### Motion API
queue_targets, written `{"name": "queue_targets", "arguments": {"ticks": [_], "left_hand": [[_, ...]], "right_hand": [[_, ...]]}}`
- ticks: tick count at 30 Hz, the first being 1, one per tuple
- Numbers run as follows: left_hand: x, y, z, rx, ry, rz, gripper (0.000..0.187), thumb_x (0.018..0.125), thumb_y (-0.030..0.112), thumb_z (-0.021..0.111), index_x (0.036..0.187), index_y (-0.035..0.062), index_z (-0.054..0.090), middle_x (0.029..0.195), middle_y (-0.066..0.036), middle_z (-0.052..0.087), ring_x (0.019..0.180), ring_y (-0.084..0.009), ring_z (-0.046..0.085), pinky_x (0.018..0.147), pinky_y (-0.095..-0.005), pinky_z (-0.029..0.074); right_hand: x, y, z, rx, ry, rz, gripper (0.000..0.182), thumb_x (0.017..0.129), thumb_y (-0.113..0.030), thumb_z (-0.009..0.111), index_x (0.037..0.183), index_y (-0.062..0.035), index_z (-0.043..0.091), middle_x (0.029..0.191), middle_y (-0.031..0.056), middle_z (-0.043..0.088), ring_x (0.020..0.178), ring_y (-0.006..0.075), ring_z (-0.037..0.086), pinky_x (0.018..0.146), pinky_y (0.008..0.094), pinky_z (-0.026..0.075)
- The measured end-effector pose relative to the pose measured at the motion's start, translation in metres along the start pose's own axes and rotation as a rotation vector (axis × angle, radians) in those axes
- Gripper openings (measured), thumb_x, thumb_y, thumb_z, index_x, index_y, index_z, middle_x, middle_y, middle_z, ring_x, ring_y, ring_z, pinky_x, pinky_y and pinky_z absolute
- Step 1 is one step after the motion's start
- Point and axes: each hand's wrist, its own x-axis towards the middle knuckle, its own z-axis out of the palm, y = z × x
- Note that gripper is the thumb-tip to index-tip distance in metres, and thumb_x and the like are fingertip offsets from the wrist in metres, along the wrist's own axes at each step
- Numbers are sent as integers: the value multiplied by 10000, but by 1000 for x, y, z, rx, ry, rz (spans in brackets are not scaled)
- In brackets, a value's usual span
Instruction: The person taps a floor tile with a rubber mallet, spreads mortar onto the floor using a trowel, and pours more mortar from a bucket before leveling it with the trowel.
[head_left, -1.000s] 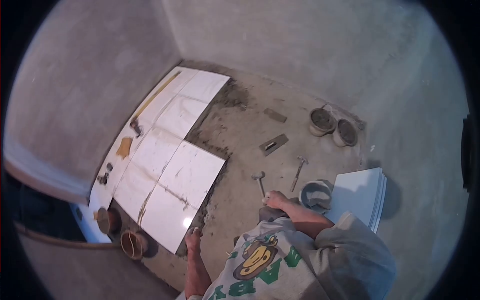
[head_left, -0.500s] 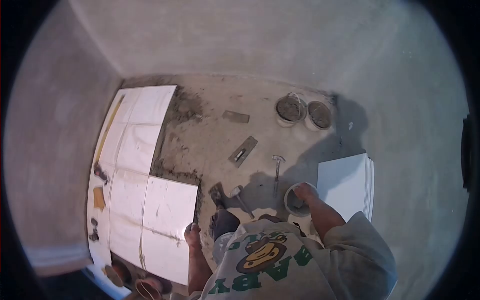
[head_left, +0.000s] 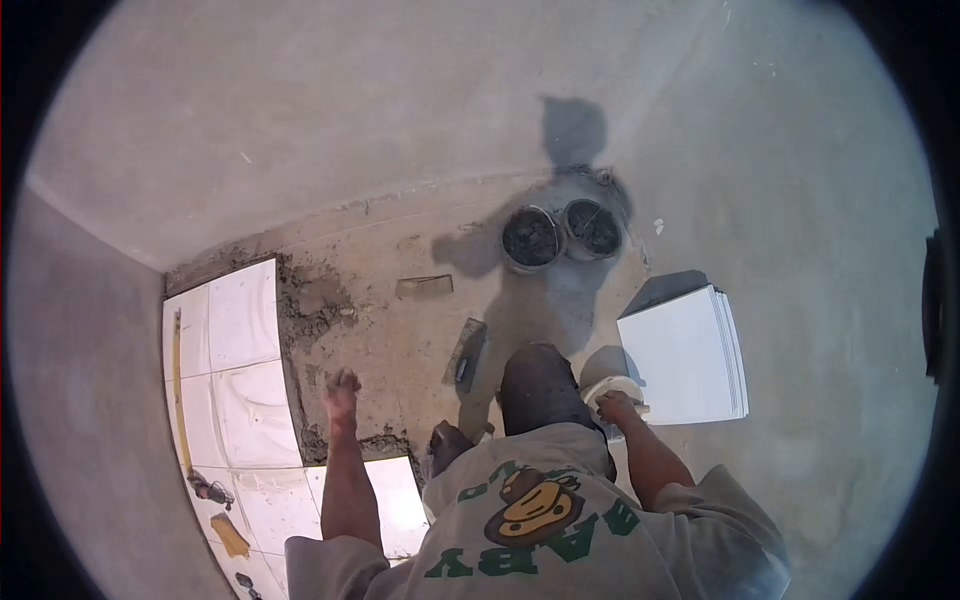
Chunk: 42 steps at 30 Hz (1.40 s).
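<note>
My left hand [head_left: 342,392] is over the rough mortar and bare floor, just right of the laid white tiles [head_left: 250,420]. Its fingers look curled in, and no object shows in them. Down at my right side, my right hand [head_left: 616,406] is closed at the rim of a small pale bucket [head_left: 600,386], beside the tile stack. What lies inside that bucket is hard to make out. A notched-looking flat trowel [head_left: 465,352] lies on the floor ahead of my knee. Farther off is a flat grey rectangular piece [head_left: 424,287].
Two buckets of dark mortar, one on the left [head_left: 531,238] and one on the right [head_left: 592,229], stand near the far wall. A stack of white tiles [head_left: 680,350] is at the right. On the laid tiles lie a yellow straightedge [head_left: 180,390] and a yellowish sponge-like piece [head_left: 230,535].
My view and body have shifted forward. My left hand has left the tile edge and reached ahead over the mortar. My right hand has gone from inside the small bucket to its rim.
</note>
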Motion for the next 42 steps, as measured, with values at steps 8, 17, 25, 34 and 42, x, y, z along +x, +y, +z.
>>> {"name": "queue_targets", "arguments": {"ticks": [8, 17, 25, 34, 42], "left_hand": [[85, 132, 207, -517, -345, -301, 427, 881, 403, 593, 1190, 108, 579, 1132, -48, 631, 1019, -188, 602, 843, -361, 467], [267, 240, 549, -596, -650, -218, 524, 874, 234, 621, 1342, 109, 421, 1147, -179, 573, 1112, -328, 529, 904, -387, 446], [315, 203, 671, -1203, -634, -230, 357, 926, 311, 574, 1120, 13, 602, 988, -55, 624, 930, -129, 580, 821, -284, 447], [293, 114, 581, -863, -280, -885, 436, 906, 451, 594, 768, 37, 587, 655, -14, 493, 606, -100, 500, 533, -268, 407], [287, 123, 491, 2, 188, -124, 376, 920, 426, 521, 881, 63, 612, 774, -129, 556, 749, -335, 604, 661, -434, 466]], "right_hand": [[271, -9, -46, -423, -7, -540, 151, 794, -201, 611, 880, -104, 687, 904, 133, 693, 894, 273, 667, 768, 402, 522], [571, -342, -126, -337, 333, -444, 313, 875, -230, 512, 1086, -14, 592, 1043, 269, 606, 1001, 406, 586, 835, 485, 491], [803, -243, -69, -1008, 780, -1183, 469, 895, -370, 550, 1154, 20, 572, 1164, 257, 586, 1099, 421, 541, 953, 485, 419], [654, -351, -111, -475, 82, -512, 551, 832, -307, 688, 1240, 25, 526, 1196, 248, 576, 1093, 388, 541, 937, 424, 410], [499, -443, -3, -716, 114, -645, 382, 755, -197, 694, 1040, 34, 589, 945, 218, 634, 856, 367, 607, 783, 427, 465]]}}
